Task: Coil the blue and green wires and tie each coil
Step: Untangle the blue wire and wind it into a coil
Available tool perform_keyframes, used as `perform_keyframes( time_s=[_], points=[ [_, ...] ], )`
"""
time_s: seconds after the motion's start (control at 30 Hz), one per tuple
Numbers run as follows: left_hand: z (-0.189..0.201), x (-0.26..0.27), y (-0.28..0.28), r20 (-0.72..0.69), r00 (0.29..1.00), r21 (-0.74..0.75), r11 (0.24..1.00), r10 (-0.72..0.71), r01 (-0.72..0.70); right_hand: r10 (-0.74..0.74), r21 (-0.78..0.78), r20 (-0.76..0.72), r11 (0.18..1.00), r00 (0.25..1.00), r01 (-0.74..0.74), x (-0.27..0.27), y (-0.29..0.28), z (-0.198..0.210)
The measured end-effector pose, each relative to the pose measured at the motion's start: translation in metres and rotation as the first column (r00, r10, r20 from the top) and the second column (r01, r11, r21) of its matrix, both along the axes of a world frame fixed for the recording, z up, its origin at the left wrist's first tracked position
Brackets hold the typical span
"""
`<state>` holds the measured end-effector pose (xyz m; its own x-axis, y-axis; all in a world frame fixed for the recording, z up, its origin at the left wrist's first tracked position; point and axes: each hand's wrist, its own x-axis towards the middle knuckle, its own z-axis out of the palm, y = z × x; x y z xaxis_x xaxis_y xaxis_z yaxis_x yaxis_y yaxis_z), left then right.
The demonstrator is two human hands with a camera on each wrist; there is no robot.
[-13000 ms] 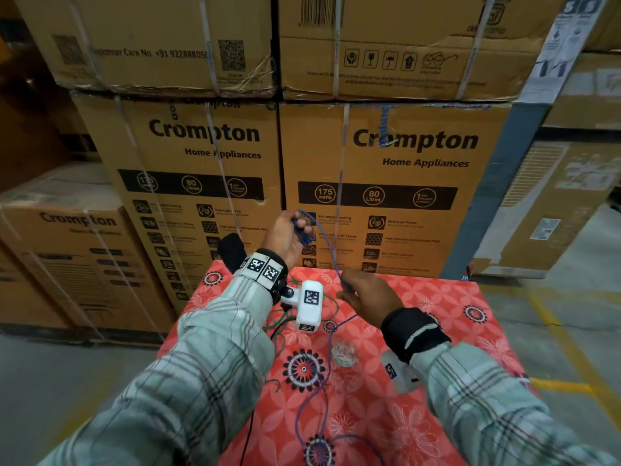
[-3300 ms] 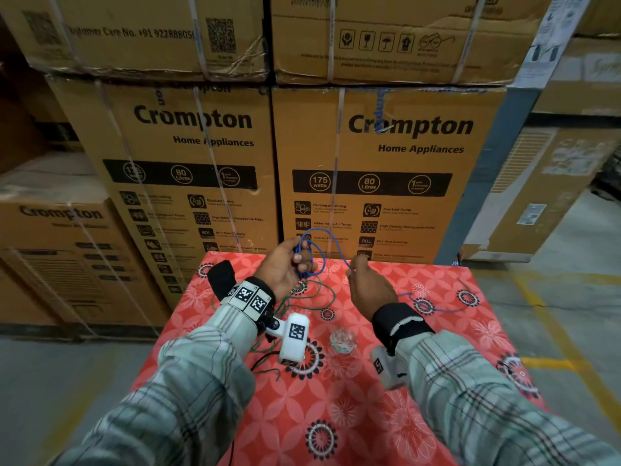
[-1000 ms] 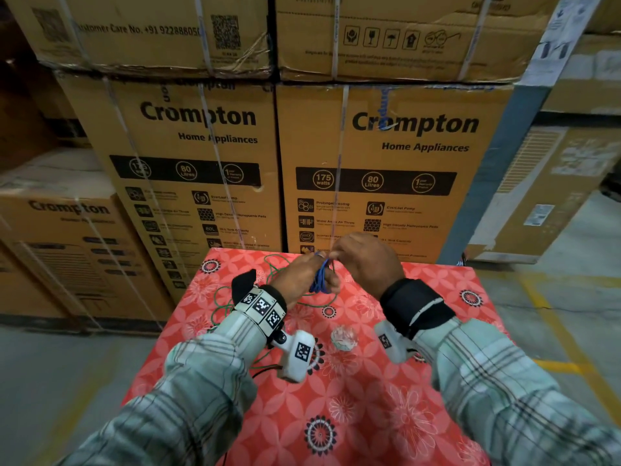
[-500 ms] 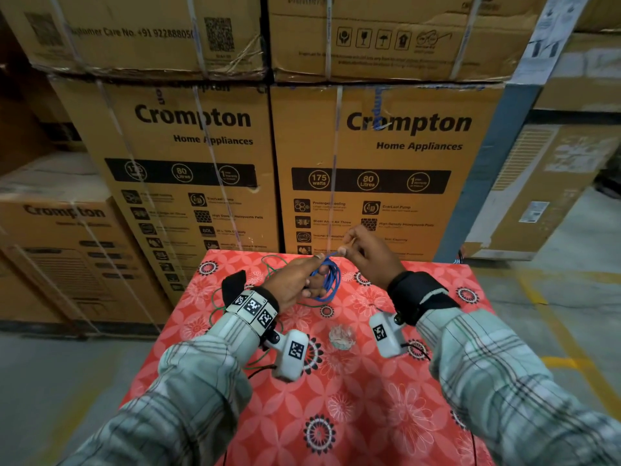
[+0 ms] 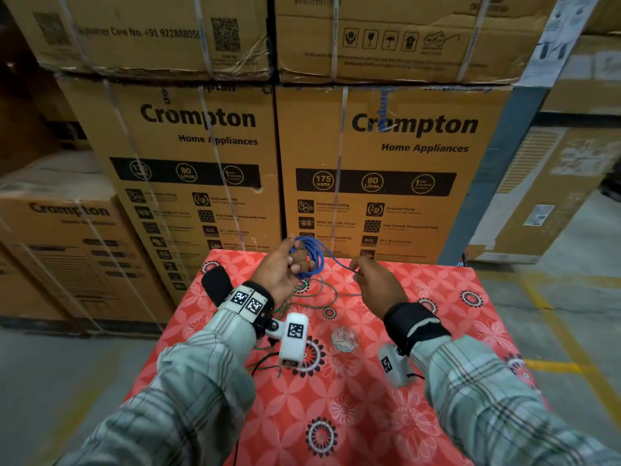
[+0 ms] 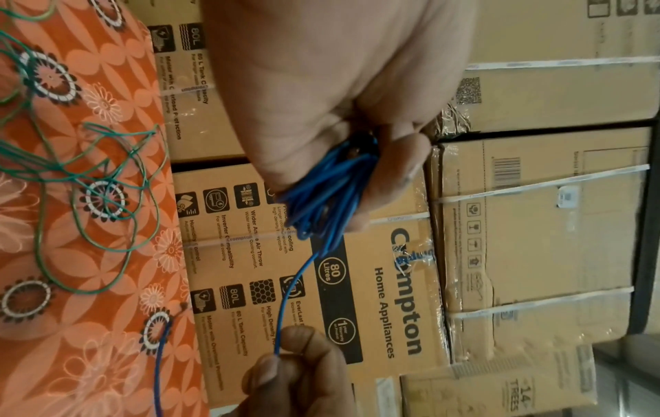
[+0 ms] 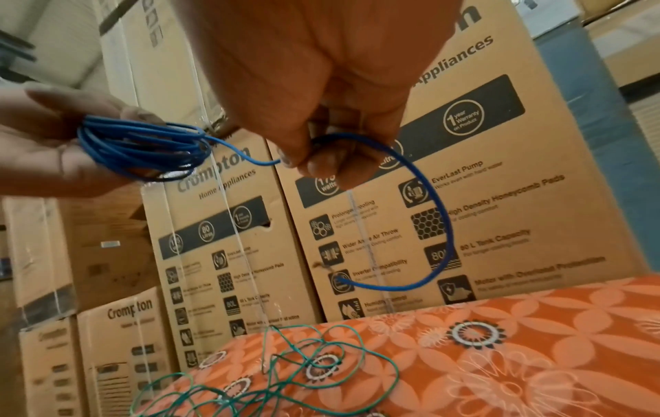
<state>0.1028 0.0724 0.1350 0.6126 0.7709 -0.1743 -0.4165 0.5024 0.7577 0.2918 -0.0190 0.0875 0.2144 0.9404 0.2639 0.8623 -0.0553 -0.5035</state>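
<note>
My left hand (image 5: 285, 267) holds a coil of blue wire (image 5: 311, 257) above the far edge of the red flowered table (image 5: 420, 415); in the left wrist view the coil (image 6: 321, 194) is gripped between thumb and fingers. My right hand (image 5: 373, 284) pinches the blue wire's loose tail (image 7: 428, 203) a short way right of the coil, the free end curling below the fingers. The green wire (image 5: 319, 290) lies loose and tangled on the table under both hands, also seen as the green wire (image 7: 285, 372) in the right wrist view.
A small clear crumpled object (image 5: 344, 338) lies on the table between my wrists. Stacked cardboard boxes (image 5: 386, 183) stand directly behind the table's far edge. Concrete floor (image 5: 571, 297) with yellow lines lies to the right.
My hands were close together at the coil; now the right hand has drawn back to the right and lower, with a short tail stretched from the coil. Over the earlier frames the coil grew thicker.
</note>
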Motion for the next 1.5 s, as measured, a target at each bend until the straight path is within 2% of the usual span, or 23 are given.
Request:
perform_keyframes(
  time_s=[0.1,0.23,0.37,0.4,0.5,0.63,0.73,0.83,1.03,1.13,1.23,1.33,1.4,1.43,1.47,1.5],
  points=[
    [0.002,-0.002,0.008,0.032,0.996,-0.008,0.997,0.081,-0.081,-0.045,-0.028,0.067,0.999,0.997,0.047,0.005,-0.002,-0.007],
    [0.011,-0.003,0.015,0.096,0.979,-0.047,0.983,0.179,-0.175,-0.038,0.025,0.092,0.999,0.995,0.035,0.01,-0.003,-0.011],
    [0.014,-0.008,0.027,0.169,0.955,-0.09,0.968,0.245,-0.232,-0.096,0.073,-0.177,0.991,0.979,0.11,0.013,-0.008,-0.012],
    [0.013,-0.009,0.029,0.178,0.95,-0.106,0.965,0.256,-0.241,-0.11,0.076,-0.204,0.989,0.973,0.128,0.013,-0.009,-0.013],
    [0.012,-0.009,0.031,0.175,0.947,-0.103,0.961,0.27,-0.255,-0.067,0.068,-0.102,0.995,0.993,0.074,0.015,-0.009,-0.018],
    [0.012,-0.005,0.032,0.165,0.962,-0.082,0.975,0.217,-0.206,0.063,-0.111,0.174,0.993,0.983,-0.043,0.009,-0.003,-0.016],
    [0.013,0.0,0.03,0.096,0.978,-0.002,0.982,0.187,-0.187,0.183,-0.244,0.253,0.962,0.95,-0.12,0.0,0.001,-0.011],
    [0.012,0.005,0.03,-0.017,0.98,0.122,0.974,0.197,-0.193,0.324,-0.288,0.213,0.922,0.922,-0.258,-0.007,0.001,-0.002],
    [-0.001,0.005,0.026,-0.214,0.959,0.26,0.957,0.186,-0.127,0.466,-0.06,0.167,0.884,0.869,-0.463,-0.025,-0.001,0.037],
    [-0.005,0.007,0.019,-0.296,0.953,0.303,0.953,0.071,0.023,0.43,0.045,0.139,0.897,0.892,-0.439,-0.026,0.003,0.055],
    [-0.002,0.006,0.007,-0.415,0.91,0.4,0.897,-0.007,0.19,0.368,0.069,0.14,0.922,0.919,-0.38,-0.026,0.007,0.067],
    [0.001,0.007,-0.002,-0.545,0.834,0.426,0.831,-0.081,0.359,0.324,0.052,-0.066,0.946,0.944,-0.321,-0.025,0.009,0.074],
    [-0.003,0.006,-0.003,-0.594,0.8,0.422,0.813,-0.086,0.401,0.3,-0.002,-0.335,0.948,0.893,-0.319,-0.022,0.009,0.076],
    [-0.005,0.006,-0.004,-0.589,0.801,0.41,0.816,-0.104,0.408,0.272,-0.024,-0.497,0.945,0.824,-0.326,-0.02,0.008,0.076],
    [-0.009,0.006,-0.003,-0.577,0.807,0.394,0.823,-0.124,0.409,0.226,-0.041,-0.657,0.942,0.719,-0.333,-0.018,0.006,0.075],
    [-0.011,0.006,-0.004,-0.562,0.815,0.377,0.832,-0.143,0.406,0.177,-0.046,-0.794,0.937,0.582,-0.347,-0.016,0.004,0.075]
  ],
)
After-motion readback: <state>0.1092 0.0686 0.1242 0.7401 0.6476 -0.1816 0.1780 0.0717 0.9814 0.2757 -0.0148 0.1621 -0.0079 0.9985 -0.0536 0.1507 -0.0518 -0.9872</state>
